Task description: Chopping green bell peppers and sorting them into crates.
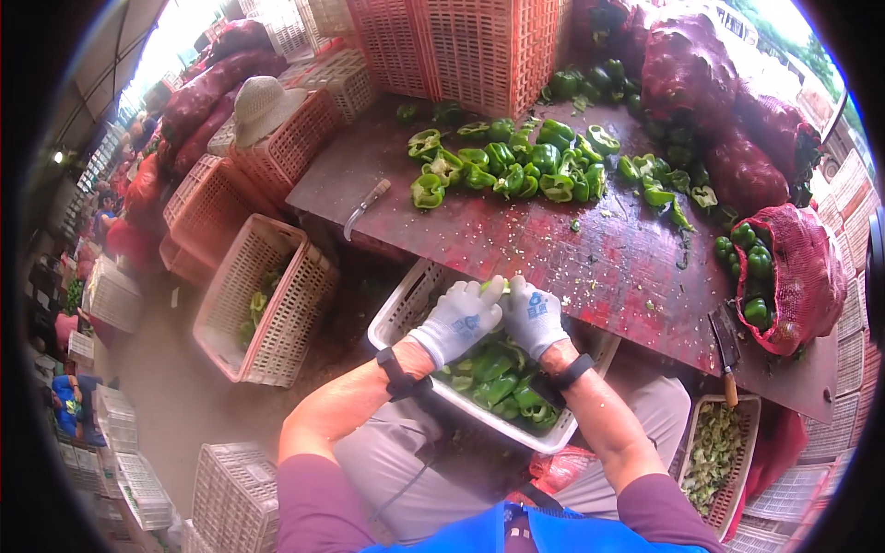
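My left hand point(459, 318) and my right hand point(535, 319), both in pale knitted gloves, meet at the table's near edge. Their fingers are closed around a piece of green bell pepper point(494, 288), mostly hidden by the gloves. Directly beneath them, a white crate point(518, 439) in front of my lap holds green pepper pieces point(494, 376). Farther back on the reddish table point(442, 241) lies a heap of halved and whole green peppers point(521, 161). More cut halves point(656, 180) lie to its right.
A hooked knife point(366, 209) lies at the table's left edge; a wood-handled knife point(725, 355) overhangs the right edge. An open red mesh sack point(807, 276) spills peppers. A crate of pale scraps point(713, 452) stands lower right. A pink crate point(267, 300) is left, and tall red crates point(452, 46) stand behind.
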Tool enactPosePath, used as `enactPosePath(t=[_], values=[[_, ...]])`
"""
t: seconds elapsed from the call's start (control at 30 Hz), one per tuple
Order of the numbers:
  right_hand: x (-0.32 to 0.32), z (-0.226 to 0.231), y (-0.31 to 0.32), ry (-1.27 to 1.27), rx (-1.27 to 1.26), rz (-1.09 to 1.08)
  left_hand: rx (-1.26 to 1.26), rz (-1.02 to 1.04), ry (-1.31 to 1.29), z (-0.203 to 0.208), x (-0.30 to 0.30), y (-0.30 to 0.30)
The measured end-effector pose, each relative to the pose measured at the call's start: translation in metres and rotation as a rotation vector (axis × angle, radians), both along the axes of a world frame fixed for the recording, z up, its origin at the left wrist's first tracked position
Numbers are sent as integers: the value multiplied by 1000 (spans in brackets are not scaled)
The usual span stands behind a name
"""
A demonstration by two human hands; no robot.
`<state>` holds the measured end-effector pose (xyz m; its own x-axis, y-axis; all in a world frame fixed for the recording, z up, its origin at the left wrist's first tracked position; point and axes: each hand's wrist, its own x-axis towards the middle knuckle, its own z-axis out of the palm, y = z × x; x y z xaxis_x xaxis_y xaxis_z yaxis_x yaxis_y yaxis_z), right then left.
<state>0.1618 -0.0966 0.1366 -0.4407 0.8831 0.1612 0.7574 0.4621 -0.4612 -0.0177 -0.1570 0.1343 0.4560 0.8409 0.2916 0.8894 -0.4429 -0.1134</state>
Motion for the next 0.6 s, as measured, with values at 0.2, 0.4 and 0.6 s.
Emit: enactPosePath(t=[0.2,0.4,0.6], values=[[35,-13,12,809,-861,61,-295,-12,-381,15,-14,-2],[74,-37,13,1415,-1142,-359,-687,-13,-136,2,-37,-1],[86,-26,7,1445,-1302,-205,-101,463,-534,8,-125,123]])
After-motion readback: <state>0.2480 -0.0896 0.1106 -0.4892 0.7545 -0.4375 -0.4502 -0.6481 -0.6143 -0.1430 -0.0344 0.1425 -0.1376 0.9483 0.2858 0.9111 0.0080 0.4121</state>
